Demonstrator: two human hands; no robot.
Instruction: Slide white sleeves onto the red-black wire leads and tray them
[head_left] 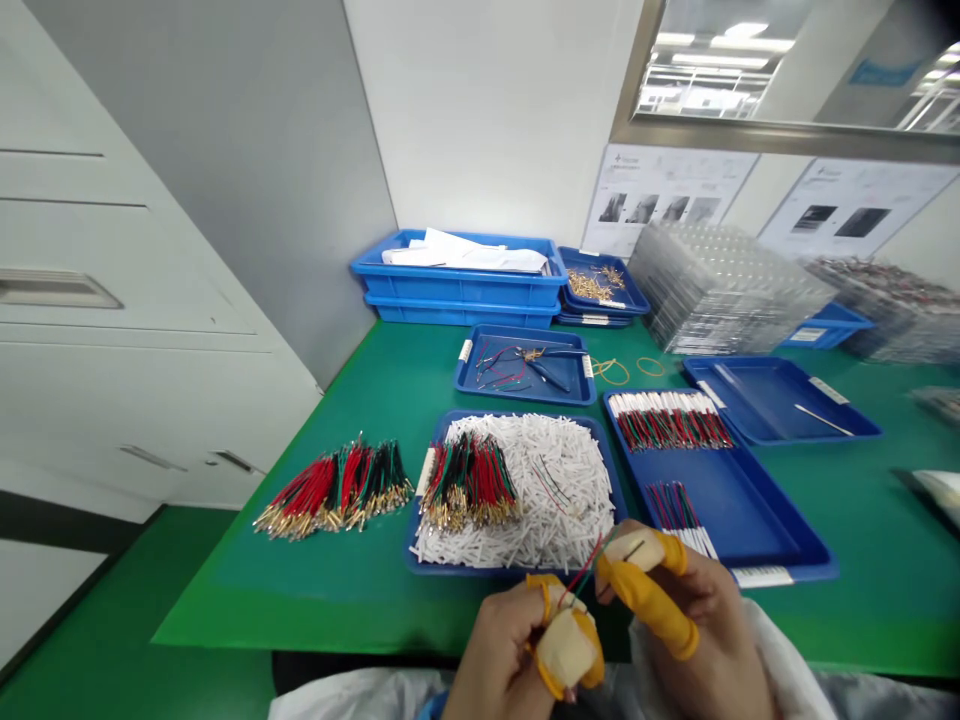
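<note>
Thin red and green wires (576,580) rise from the pinched fingertips of my left hand (517,640). Yellow finger cots and pale wraps cover several of its fingertips. My right hand (697,610), also in yellow cots and pale wraps, is closed at the upper part of these wires. A short dark wire (636,548) shows against its wrapped fingertip. Just beyond both hands is a blue tray (619,490) full of small white tubes (555,450). A bundle of red, green and black wires with gold-coloured ends (472,485) lies on the tubes.
More wire bundles (337,485) lie on the green table (300,590) at left. A right-hand blue tray (750,510) holds wires with white sleeves. Behind are a tray with pliers (551,375), stacked blue bins (465,285), and clear plastic trays (727,285).
</note>
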